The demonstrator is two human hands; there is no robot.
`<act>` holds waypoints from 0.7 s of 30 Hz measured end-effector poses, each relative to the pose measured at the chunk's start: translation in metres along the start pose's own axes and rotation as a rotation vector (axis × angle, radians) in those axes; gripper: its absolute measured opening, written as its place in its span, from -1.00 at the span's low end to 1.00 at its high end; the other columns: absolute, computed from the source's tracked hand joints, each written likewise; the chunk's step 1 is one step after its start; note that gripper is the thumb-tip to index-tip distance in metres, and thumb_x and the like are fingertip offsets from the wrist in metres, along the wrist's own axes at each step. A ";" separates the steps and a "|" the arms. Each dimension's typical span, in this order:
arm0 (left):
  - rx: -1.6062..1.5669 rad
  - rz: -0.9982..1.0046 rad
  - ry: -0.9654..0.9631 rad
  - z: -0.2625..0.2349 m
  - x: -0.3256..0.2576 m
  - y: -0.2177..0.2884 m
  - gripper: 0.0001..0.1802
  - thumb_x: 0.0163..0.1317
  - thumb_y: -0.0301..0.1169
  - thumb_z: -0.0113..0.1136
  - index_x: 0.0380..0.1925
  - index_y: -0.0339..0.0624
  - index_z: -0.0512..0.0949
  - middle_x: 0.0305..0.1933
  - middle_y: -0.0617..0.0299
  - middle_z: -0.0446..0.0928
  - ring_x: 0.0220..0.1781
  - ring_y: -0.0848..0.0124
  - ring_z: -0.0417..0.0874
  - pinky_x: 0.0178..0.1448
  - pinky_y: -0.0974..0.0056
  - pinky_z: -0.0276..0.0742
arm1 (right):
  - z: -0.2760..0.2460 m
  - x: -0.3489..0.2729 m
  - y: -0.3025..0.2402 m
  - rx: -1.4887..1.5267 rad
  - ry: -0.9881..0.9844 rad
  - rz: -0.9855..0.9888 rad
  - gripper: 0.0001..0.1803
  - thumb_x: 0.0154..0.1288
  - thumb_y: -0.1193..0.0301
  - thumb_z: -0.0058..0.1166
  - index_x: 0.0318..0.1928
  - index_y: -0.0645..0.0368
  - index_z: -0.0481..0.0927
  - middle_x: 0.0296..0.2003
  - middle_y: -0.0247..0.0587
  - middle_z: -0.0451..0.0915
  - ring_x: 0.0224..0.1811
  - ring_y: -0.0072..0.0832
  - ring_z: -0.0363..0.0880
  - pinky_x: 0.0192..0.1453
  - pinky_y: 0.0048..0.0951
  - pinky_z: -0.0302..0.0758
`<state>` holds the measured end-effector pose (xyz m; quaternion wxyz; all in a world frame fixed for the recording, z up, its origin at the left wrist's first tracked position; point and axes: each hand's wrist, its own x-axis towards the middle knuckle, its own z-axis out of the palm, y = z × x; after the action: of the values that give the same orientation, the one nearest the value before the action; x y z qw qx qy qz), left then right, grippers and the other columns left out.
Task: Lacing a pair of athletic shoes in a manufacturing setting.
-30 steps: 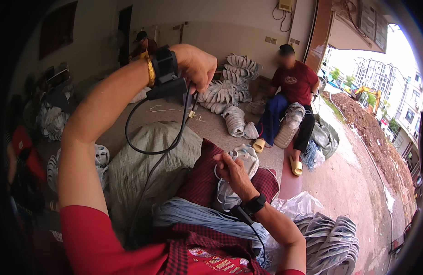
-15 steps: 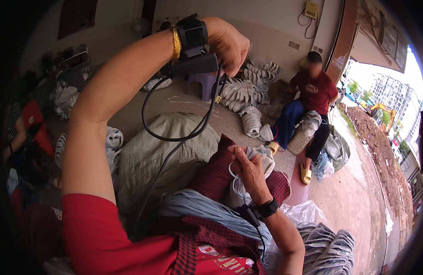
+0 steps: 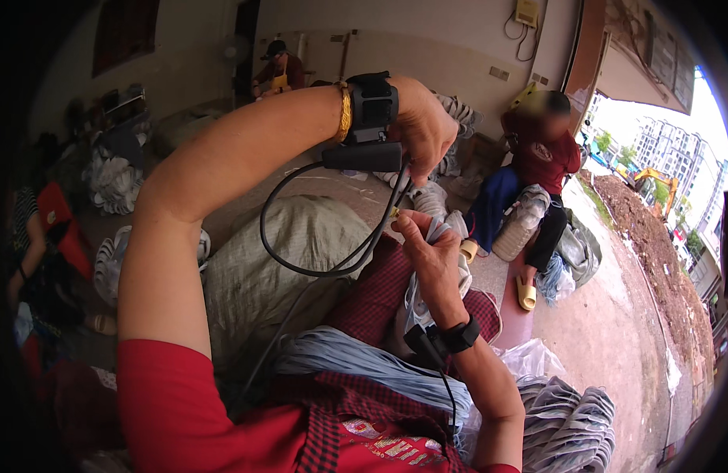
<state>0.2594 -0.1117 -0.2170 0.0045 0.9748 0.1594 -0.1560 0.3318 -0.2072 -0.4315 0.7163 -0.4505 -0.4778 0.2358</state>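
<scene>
My left hand (image 3: 428, 130) is raised in front of me, its fingers pinched downward on something I cannot make out. Just below it shows a small yellow tip (image 3: 394, 213), close to my right thumb. My right hand (image 3: 431, 252) is closed on a light blue-grey lace (image 3: 436, 231). Beneath that hand hangs a whitish shoe upper (image 3: 413, 314) over my lap, partly hidden by my wrist. A thick bundle of blue-grey laces (image 3: 356, 359) lies across my lap. A black cable (image 3: 268, 236) loops from the device on my left wrist.
A large woven sack (image 3: 277, 260) stands before me at the left. Stacked shoe uppers (image 3: 569, 426) lie at my lower right. A seated person (image 3: 541, 150) holds a stack of uppers; another person (image 3: 281, 71) sits at the back. More uppers (image 3: 115, 181) lie at the left.
My left hand has come down and slightly right, and my right hand has risen, so the two are now close together. The person at the back has come into view.
</scene>
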 end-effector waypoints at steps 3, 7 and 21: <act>0.105 0.003 -0.017 0.007 0.005 0.002 -0.75 0.04 -0.34 0.42 -0.32 -0.28 0.73 -0.44 0.17 0.69 -0.48 0.37 0.70 -0.43 0.33 0.60 | -0.002 -0.001 0.002 -0.084 0.008 -0.028 -0.73 0.36 0.31 0.29 -0.18 0.31 0.70 -0.42 -0.40 0.65 -0.50 -0.75 0.41 -0.44 -0.63 0.33; 0.126 -0.010 -0.019 0.010 0.006 0.007 -0.73 0.00 -0.31 0.42 -0.32 -0.26 0.74 -0.42 0.16 0.68 -0.47 0.36 0.69 -0.43 0.29 0.58 | -0.011 -0.003 0.008 -0.019 -0.018 -0.031 -0.73 0.37 0.29 0.28 -0.23 0.31 0.68 -0.40 -0.32 0.68 -0.53 -0.73 0.43 -0.46 -0.62 0.35; 0.151 0.148 0.053 0.027 -0.018 0.032 -0.76 -0.20 -0.41 0.12 -0.57 -0.34 0.69 -0.60 0.02 0.61 -0.56 0.26 0.67 -0.50 0.17 0.54 | -0.001 -0.022 0.002 -0.208 -0.051 -0.063 -0.76 0.32 0.33 0.34 -0.29 0.31 0.70 -0.53 -0.56 0.53 -0.49 -0.78 0.37 -0.42 -0.62 0.31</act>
<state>0.2447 -0.1490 -0.2382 -0.0618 0.9853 0.0749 -0.1409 0.3237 -0.2233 -0.4435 0.6604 -0.5011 -0.5316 0.1735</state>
